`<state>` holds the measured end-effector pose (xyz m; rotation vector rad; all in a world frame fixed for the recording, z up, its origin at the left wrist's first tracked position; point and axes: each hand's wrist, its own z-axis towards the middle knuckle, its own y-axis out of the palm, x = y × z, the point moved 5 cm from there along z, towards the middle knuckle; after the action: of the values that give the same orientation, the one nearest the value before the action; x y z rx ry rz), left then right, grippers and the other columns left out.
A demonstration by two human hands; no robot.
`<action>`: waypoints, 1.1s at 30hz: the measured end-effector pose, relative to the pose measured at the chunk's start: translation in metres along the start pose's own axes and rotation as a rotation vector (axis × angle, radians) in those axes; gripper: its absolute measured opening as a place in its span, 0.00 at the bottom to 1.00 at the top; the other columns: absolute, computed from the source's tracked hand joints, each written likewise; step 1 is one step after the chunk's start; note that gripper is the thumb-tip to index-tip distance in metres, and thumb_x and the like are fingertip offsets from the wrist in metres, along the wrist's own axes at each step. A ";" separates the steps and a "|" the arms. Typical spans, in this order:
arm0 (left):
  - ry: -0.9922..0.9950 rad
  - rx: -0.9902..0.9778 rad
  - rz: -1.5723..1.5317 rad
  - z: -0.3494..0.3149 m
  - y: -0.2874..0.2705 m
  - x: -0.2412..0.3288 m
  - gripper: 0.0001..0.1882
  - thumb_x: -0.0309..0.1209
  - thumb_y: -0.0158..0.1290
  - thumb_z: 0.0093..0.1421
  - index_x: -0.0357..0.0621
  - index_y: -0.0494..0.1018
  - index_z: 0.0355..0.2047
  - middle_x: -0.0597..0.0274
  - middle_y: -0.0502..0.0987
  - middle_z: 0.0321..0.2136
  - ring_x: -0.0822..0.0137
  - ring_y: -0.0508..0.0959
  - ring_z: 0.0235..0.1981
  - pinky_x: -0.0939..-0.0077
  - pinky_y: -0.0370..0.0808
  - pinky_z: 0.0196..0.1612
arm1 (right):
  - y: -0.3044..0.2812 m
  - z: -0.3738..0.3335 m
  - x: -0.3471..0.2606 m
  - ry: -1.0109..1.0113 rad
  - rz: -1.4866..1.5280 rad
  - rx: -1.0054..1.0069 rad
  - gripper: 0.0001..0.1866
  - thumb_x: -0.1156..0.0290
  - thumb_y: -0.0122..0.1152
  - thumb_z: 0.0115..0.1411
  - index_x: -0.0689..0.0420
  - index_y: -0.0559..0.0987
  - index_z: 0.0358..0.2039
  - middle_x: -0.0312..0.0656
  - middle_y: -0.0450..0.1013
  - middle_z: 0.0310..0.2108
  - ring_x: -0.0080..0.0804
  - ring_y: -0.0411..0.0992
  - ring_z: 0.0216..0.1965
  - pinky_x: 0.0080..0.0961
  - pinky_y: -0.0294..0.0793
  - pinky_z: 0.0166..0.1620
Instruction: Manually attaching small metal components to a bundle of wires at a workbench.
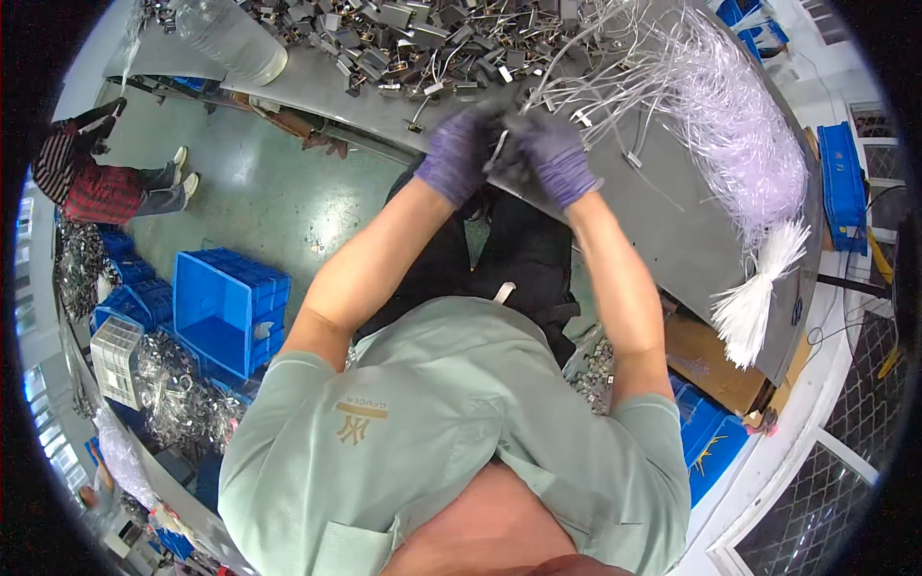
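Note:
Both my hands wear purple gloves with dark fingers, and they are close together at the near edge of the grey table [672, 240]. My left hand [459, 154] is closed, its fingertips blurred. A short white piece, perhaps a cable end [498, 150], shows between the hands beside it. My right hand [555, 158] is also closed, with blurred fingers turned toward the left. What either hand grips cannot be made out. Just beyond them lies a heap of small dark grey block-like parts [423, 43], several with thin cables. White cables [586, 86] spread out beyond my right hand.
A large bundle of thin clear-white strands [740, 125] lies on the right, tied near its white end [754, 307]. A clear plastic container [230, 38] rests at the far left. Blue crates [230, 307] stand on the left floor. Another person [96, 178] is at far left.

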<state>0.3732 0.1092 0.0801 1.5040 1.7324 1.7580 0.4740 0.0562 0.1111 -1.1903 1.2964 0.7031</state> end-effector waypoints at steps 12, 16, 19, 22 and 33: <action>0.155 0.302 0.201 0.026 -0.055 0.045 0.13 0.37 0.53 0.56 0.45 0.69 0.38 0.62 0.73 0.28 0.65 0.72 0.27 0.70 0.72 0.32 | -0.155 0.037 0.096 -0.397 -0.469 0.517 0.24 0.58 0.56 0.55 0.67 0.72 0.42 0.40 0.74 0.22 0.31 0.72 0.23 0.29 0.70 0.27; 0.083 0.227 0.092 0.056 -0.054 0.053 0.13 0.39 0.52 0.56 0.45 0.69 0.37 0.64 0.73 0.26 0.64 0.72 0.27 0.65 0.71 0.32 | -0.047 0.016 0.027 0.116 0.156 0.207 0.23 0.56 0.56 0.56 0.66 0.73 0.40 0.44 0.74 0.29 0.29 0.71 0.25 0.25 0.70 0.29; 0.153 0.213 0.200 0.068 -0.070 0.054 0.19 0.40 0.51 0.57 0.41 0.68 0.45 0.53 0.73 0.38 0.56 0.74 0.37 0.61 0.73 0.37 | -0.012 0.041 0.058 0.051 0.317 0.120 0.20 0.60 0.55 0.57 0.67 0.73 0.40 0.44 0.75 0.29 0.29 0.71 0.23 0.24 0.71 0.29; 0.074 0.229 0.109 0.061 -0.053 0.053 0.19 0.39 0.51 0.58 0.39 0.68 0.43 0.51 0.74 0.37 0.55 0.74 0.36 0.61 0.74 0.37 | 0.012 0.047 0.049 0.027 0.440 0.019 0.16 0.66 0.53 0.59 0.66 0.71 0.42 0.45 0.76 0.30 0.31 0.73 0.24 0.24 0.73 0.28; 0.024 0.063 0.079 0.037 -0.037 0.046 0.13 0.31 0.49 0.57 0.38 0.69 0.40 0.50 0.75 0.34 0.58 0.74 0.33 0.69 0.73 0.36 | 0.026 0.057 0.053 0.094 0.766 0.016 0.17 0.74 0.49 0.59 0.65 0.67 0.48 0.51 0.74 0.36 0.39 0.75 0.30 0.25 0.75 0.29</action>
<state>0.3645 0.1755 0.0619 1.6049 1.7787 1.7814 0.4802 0.1057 0.0456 -0.6915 1.8519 1.1840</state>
